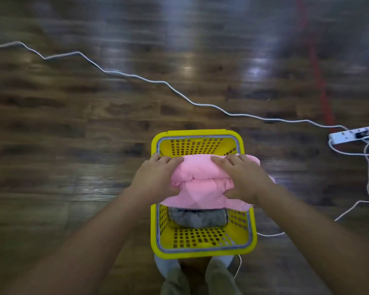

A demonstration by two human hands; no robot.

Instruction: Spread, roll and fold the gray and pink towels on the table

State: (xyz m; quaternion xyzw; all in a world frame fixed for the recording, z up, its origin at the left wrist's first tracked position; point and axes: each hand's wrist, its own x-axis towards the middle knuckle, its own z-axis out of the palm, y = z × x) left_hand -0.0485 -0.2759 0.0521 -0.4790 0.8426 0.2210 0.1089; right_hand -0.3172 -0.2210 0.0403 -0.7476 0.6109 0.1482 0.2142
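A folded, rolled pink towel (200,184) hangs over the open top of a yellow perforated basket (197,254) on the wooden floor. My left hand (156,179) grips the towel's left end and my right hand (242,177) grips its right end, fingers over the top and thumbs underneath. Inside the basket, below the pink towel, lies a rolled gray towel (197,217), partly hidden by the pink one. No table is in view.
A white cable (136,76) runs across the dark wooden floor to a white power strip (354,135) at the right. A red line (315,67) crosses the floor at upper right. My legs and feet (198,277) stand just behind the basket.
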